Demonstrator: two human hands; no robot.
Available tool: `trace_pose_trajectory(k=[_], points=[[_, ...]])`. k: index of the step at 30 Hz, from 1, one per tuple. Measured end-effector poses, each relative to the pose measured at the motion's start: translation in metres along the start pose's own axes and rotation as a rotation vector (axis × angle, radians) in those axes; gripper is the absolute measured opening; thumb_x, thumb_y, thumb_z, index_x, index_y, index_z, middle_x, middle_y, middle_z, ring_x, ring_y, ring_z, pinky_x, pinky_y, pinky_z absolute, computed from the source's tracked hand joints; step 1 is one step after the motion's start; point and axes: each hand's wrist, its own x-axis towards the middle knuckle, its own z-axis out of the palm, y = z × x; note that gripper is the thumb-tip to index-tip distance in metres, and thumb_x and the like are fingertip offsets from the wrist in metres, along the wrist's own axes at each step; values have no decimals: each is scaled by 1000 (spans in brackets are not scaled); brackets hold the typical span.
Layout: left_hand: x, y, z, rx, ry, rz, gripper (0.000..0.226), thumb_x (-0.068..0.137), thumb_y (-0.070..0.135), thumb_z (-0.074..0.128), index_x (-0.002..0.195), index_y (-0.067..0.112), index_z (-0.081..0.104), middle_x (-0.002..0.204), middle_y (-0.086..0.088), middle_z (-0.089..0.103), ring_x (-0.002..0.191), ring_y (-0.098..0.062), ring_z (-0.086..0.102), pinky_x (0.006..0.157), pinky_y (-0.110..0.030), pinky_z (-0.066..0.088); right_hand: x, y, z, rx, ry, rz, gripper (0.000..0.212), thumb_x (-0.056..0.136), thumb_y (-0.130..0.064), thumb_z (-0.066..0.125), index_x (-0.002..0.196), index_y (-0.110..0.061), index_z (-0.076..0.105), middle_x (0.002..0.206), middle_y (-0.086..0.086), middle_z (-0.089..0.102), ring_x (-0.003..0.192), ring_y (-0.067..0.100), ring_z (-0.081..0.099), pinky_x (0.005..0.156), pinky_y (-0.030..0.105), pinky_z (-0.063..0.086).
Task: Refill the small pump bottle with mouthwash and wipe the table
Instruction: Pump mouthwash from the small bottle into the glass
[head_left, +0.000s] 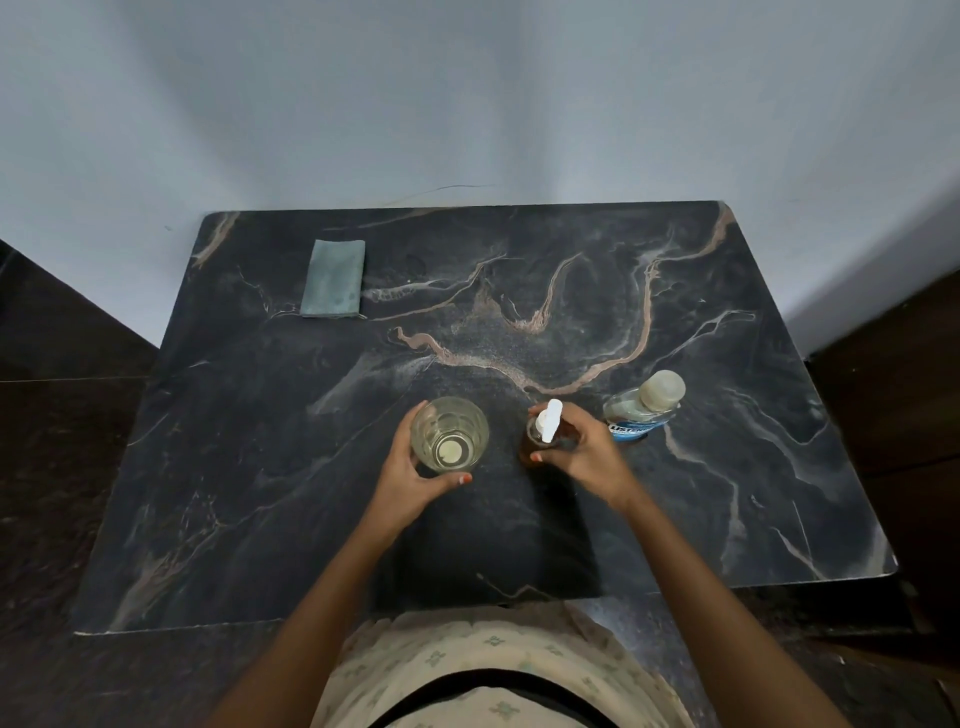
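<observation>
A small brown pump bottle (537, 439) with a white pump head stands upright near the middle of the dark marble table (260, 467). My right hand (582, 457) wraps around it from the right. A clear drinking glass (450, 434) stands upright to its left, and my left hand (410, 478) grips its side. A mouthwash bottle (644, 410) with blue liquid and a pale cap stands capped just right of my right hand. A folded grey-green cloth (333, 278) lies flat at the far left of the table.
A pale wall runs behind the table's far edge. Dark floor lies on both sides. My patterned clothing shows at the table's near edge.
</observation>
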Motion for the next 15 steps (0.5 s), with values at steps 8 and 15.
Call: trace_pose_trajectory(k=[8,15], points=[[0,0,0,2,4,11,95,57,1,83,130,34,32,130,22,42,115,11,46,88,-6,40,-15,1,38,-438,379,-67,50,60,-31,82,95,-18,47,90,-10,47,83,10,50,62,28,40],[0,-2,1,-3,3,9,96,57,1,83,132,31,32,130,24,41,116,11,46,89,-6,39,-18,-5,55,-445,501,-22,46,67,-32,78,90,-16,43,91,1,51,80,19,55,58,30,41]])
